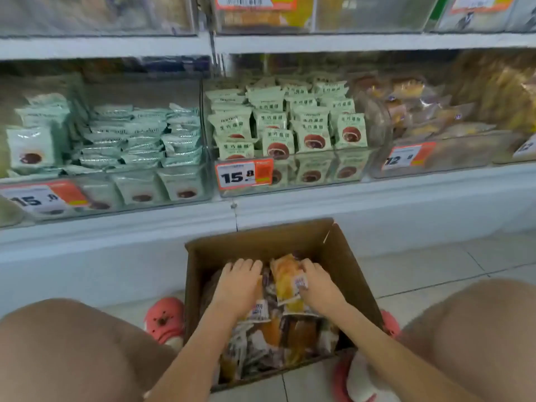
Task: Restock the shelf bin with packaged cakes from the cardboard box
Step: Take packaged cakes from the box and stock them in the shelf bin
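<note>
Gathering packaged cakes [287,281] inside cardboard box [342,256]: left hand [239,285] flat, fingers spread, pressing pile; right hand [317,281] pinching yellow packet, ready for shelf bin [435,152].

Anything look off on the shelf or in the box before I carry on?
One thing: in the left bin, the green packets lie in flat stacks, while the middle bin's packets stand upright facing out. No spills or damage visible.

Your way up from the open brown cardboard box [333,250] at lower centre is unobstructed above its rim. At upper right, the clear plastic shelf bin [452,153] has open space above its low front wall; the white shelf edge [362,43] caps it.
</note>
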The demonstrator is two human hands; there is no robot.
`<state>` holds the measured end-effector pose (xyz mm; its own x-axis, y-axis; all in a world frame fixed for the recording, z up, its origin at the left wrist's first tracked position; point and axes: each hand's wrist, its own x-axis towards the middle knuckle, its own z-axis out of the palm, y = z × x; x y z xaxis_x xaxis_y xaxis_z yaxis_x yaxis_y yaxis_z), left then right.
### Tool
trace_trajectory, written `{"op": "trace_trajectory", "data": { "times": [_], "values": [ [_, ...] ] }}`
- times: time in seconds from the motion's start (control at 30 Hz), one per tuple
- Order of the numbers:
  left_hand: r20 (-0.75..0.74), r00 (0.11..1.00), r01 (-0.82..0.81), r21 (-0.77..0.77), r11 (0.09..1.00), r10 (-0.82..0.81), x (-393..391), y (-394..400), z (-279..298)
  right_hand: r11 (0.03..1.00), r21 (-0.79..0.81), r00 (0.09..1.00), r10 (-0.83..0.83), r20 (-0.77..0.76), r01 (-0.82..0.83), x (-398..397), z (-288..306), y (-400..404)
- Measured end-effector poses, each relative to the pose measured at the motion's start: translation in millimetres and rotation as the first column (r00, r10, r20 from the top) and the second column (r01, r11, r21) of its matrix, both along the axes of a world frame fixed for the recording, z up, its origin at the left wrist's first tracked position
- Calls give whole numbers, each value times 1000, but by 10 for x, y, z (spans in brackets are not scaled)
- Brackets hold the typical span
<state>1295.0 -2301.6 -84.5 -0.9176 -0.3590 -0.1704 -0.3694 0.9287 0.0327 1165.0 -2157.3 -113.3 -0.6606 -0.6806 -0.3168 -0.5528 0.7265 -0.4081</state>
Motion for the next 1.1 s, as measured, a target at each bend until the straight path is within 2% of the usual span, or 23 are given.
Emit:
{"op": "trace_trajectory", "data": {
  "times": [0.07, 0.13, 0.2, 0.33, 0.43, 0.5, 0.57, 0.6, 0.67, 0.7, 0.73, 0.8, 0.87, 0.93, 0.97, 1.0, 1.03, 1.07, 1.1],
  "values": [
    [115, 990, -89, 102, 991, 78, 272, 62, -321, 979, 194, 978, 23, 207, -64, 125, -213, 4],
    [189, 976, -145, 169, 975, 112, 482, 94, -580, 944, 271, 928, 81, 363, -189, 258, -346, -53],
    [216, 964, -199, 211, 957, 153, 544, 116, -721, 916, 322, 918, 107, 382, -240, 370, -442, -118],
    [202, 950, -293, 312, 904, 238, 509, 115, -780, 927, 358, 946, -13, 324, -110, 453, -708, -300],
    [198, 949, -299, 312, 902, 246, 553, 65, -826, 944, 310, 913, -24, 407, -113, 509, -707, -491],
    [188, 948, -305, 318, 898, 256, 573, 57, -849, 966, 260, 865, -145, 480, 18, 573, -728, -599],
    [175, 947, -315, 334, 888, 270, 564, 68, -855, 931, 258, 748, -362, 557, 259, 638, -767, -686],
    [170, 947, -316, 334, 888, 273, 561, 74, -865, 898, 245, 644, -433, 630, 365, 676, -797, -716],
    [164, 944, -324, 320, 890, 285, 570, 80, -878, 812, 218, 426, -489, 761, 542, 754, -831, -755],
    [160, 943, -330, 313, 891, 293, 579, 81, -883, 789, 210, 381, -488, 785, 577, 779, -853, -739],
    [152, 942, -332, 302, 894, 299, 583, 78, -888, 796, 196, 392, -476, 787, 572, 798, -839, -710],
    [123, 944, -328, 297, 897, 305, 587, 82, -881, 828, 150, 482, -451, 751, 541, 774, -767, -614],
    [41, 929, -359, 328, 874, 367, 565, 90, -871, 823, 93, 502, -427, 753, 560, 673, -607, -476],
    [-78, 840, -448, 458, 768, 537, 505, 104, -816, 817, 44, 477, -378, 794, 575, 555, -389, -295],
    [-95, 752, -491, 580, 650, 653, 460, 107, -779, 822, 16, 462, -336, 821, 569, 506, -272, -185],
    [-45, 653, -498, 727, 473, 756, 412, 120, -702, 832, -21, 440, -272, 856, 555, 466, -156, -74],
    [80, 583, -457, 855, 246, 809, 351, 138, -613, 846, -64, 421, -197, 885, 530, 436, -53, 27],
    [243, 558, -384, 923, -12, 793, 294, 159, -518, 860, -99, 402, -129, 907, 501, 420, 53, 115],
    [372, 574, -291, 925, -243, 729, 251, 185, -424, 875, -127, 393, -77, 916, 468, 411, 136, 178]
  ]
}}
